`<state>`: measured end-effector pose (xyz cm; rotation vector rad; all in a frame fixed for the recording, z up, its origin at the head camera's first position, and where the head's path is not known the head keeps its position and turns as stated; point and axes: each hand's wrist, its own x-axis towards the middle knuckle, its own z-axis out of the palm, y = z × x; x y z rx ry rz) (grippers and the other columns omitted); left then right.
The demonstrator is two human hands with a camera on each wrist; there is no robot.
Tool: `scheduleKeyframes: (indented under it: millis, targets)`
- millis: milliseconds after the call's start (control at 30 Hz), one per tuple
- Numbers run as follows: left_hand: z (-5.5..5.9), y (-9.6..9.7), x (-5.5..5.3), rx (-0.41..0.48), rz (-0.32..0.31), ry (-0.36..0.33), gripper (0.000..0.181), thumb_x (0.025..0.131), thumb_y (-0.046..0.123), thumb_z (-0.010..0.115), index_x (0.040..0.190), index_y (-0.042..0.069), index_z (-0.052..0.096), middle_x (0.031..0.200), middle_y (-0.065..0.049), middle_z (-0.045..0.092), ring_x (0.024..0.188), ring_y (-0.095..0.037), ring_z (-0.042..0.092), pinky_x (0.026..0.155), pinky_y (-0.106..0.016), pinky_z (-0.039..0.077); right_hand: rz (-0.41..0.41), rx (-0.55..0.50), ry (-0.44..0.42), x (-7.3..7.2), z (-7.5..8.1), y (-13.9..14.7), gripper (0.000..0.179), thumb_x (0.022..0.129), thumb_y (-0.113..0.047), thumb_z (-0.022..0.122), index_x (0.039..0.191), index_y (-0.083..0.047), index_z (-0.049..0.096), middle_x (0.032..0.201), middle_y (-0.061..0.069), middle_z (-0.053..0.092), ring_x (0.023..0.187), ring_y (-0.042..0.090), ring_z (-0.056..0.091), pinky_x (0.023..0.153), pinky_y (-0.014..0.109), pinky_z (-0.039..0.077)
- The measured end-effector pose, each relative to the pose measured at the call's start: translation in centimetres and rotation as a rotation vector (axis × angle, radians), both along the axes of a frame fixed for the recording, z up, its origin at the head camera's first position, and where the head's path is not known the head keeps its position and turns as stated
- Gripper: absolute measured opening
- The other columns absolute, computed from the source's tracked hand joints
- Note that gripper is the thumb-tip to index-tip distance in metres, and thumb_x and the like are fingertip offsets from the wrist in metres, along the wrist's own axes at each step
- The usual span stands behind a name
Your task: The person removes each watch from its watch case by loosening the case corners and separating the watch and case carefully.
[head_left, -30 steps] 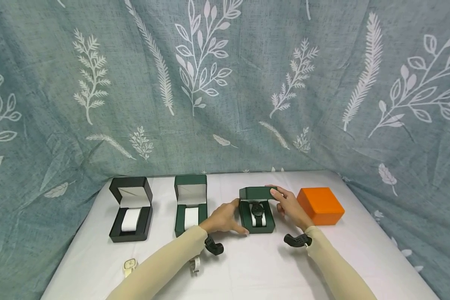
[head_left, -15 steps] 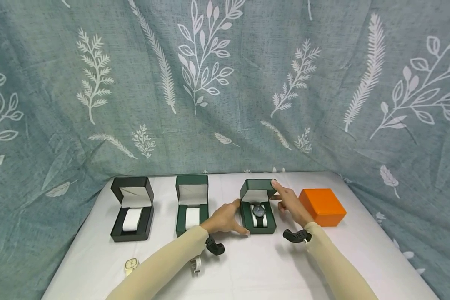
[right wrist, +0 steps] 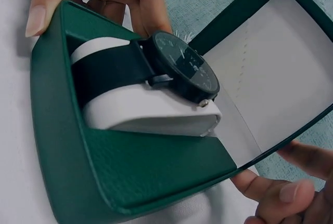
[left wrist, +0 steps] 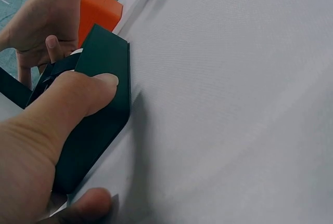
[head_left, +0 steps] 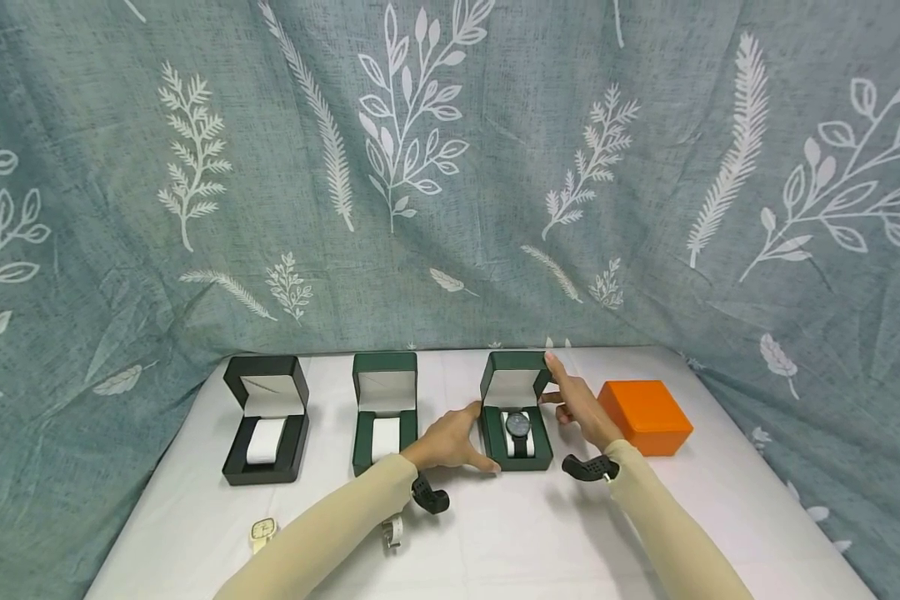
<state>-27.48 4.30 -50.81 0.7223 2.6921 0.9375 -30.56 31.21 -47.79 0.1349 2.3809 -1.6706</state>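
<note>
A dark green watch box (head_left: 493, 440) stands with its lid (head_left: 517, 360) raised. Inside, a black watch (head_left: 518, 425) wraps a white cushion (right wrist: 156, 107). My left hand (head_left: 447, 442) grips the box's left side; in the left wrist view its thumb (left wrist: 93, 89) lies against the front wall. At the lid's right edge my right hand (head_left: 587, 414) holds on, one finger reaching up to the top corner and the others bent lower down. In the right wrist view some of these fingers (right wrist: 307, 159) pass behind the lid and are partly hidden.
An orange box (head_left: 645, 417) stands right of my right hand. Left are another green watch box (head_left: 385, 362) and a black one (head_left: 262, 477), both with lids up and bare white cushions. A cream watch (head_left: 263, 530) and a white-strapped watch (head_left: 393, 532) lie near my left forearm.
The green box's lid has swung up and back from partly lowered to upright, with my right hand following its edge. My left hand has stayed on the box.
</note>
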Motion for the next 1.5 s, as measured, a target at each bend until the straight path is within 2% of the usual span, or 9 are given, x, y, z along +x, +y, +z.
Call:
scheduleKeyframes:
  millis: [100, 300, 700, 867, 1033, 1300, 1500]
  targets:
    - [-0.1, -0.1, -0.1, 0.012, -0.006, 0.004, 0.119, 0.064, 0.051, 0.097, 0.157, 0.006, 0.038, 0.145, -0.015, 0.058, 0.13, -0.031, 0.057, 0.105, -0.044, 0.047, -0.015, 0.019, 0.002, -0.1, 0.1, -0.3, 0.113, 0.089, -0.088, 0.035, 0.161, -0.001, 0.029, 0.128, 0.031, 0.064, 0.046, 0.014, 0.038, 0.053, 0.03, 0.041]
    - [-0.2, -0.2, -0.3, 0.015, -0.007, 0.0, 0.118, 0.064, 0.051, 0.097, 0.157, 0.007, 0.04, 0.143, -0.015, 0.06, 0.128, -0.031, 0.058, 0.104, -0.044, 0.048, -0.036, 0.077, 0.008, -0.2, 0.3, -0.8, 0.115, 0.087, -0.092, 0.032, 0.159, -0.002, 0.036, 0.122, 0.027, 0.068, 0.047, 0.015, 0.042, 0.055, 0.031, 0.042]
    - [-0.4, -0.5, -0.8, 0.025, -0.019, 0.0, 0.115, 0.065, 0.05, 0.097, 0.157, 0.01, 0.04, 0.142, -0.014, 0.06, 0.129, -0.031, 0.058, 0.104, -0.045, 0.048, -0.034, 0.085, 0.023, -0.3, 0.2, -1.0, 0.114, 0.087, -0.092, 0.029, 0.158, -0.003, 0.036, 0.121, 0.027, 0.068, 0.049, 0.018, 0.046, 0.062, 0.038, 0.047]
    - [-0.7, -0.8, -0.8, 0.023, -0.034, 0.017, 0.115, 0.066, 0.05, 0.097, 0.157, 0.009, 0.04, 0.141, -0.014, 0.061, 0.129, -0.03, 0.058, 0.104, -0.044, 0.048, -0.016, 0.099, 0.048, -0.4, -0.2, -0.8, 0.107, 0.091, -0.088, 0.028, 0.155, -0.003, 0.041, 0.118, 0.026, 0.07, 0.051, 0.019, 0.051, 0.061, 0.037, 0.049]
    - [-0.7, -0.9, -1.1, 0.034, -0.052, 0.03, 0.114, 0.067, 0.05, 0.096, 0.157, 0.01, 0.039, 0.143, -0.014, 0.06, 0.13, -0.03, 0.057, 0.105, -0.044, 0.047, 0.019, 0.079, 0.09, -0.2, -0.5, -0.3, 0.098, 0.098, -0.08, 0.027, 0.153, -0.002, 0.044, 0.121, 0.023, 0.07, 0.054, 0.021, 0.054, 0.059, 0.037, 0.05]
    - [-0.5, -0.9, -1.5, 0.022, -0.052, 0.003, 0.12, 0.068, 0.051, 0.095, 0.161, 0.008, 0.033, 0.15, -0.015, 0.054, 0.135, -0.029, 0.053, 0.108, -0.043, 0.045, 0.071, 0.066, 0.178, 1.0, -1.1, 0.7, 0.071, 0.106, -0.062, 0.04, 0.143, -0.003, 0.057, 0.124, 0.021, 0.07, 0.055, 0.02, 0.051, 0.056, 0.033, 0.049]
    - [-0.5, -0.8, -1.4, 0.027, -0.046, -0.012, 0.12, 0.068, 0.051, 0.095, 0.161, 0.008, 0.032, 0.151, -0.014, 0.053, 0.136, -0.03, 0.052, 0.108, -0.044, 0.044, 0.1, 0.087, 0.213, 1.9, -1.5, 1.1, 0.057, 0.104, -0.049, 0.058, 0.138, -0.003, 0.06, 0.122, 0.021, 0.069, 0.057, 0.016, 0.048, 0.054, 0.03, 0.046]
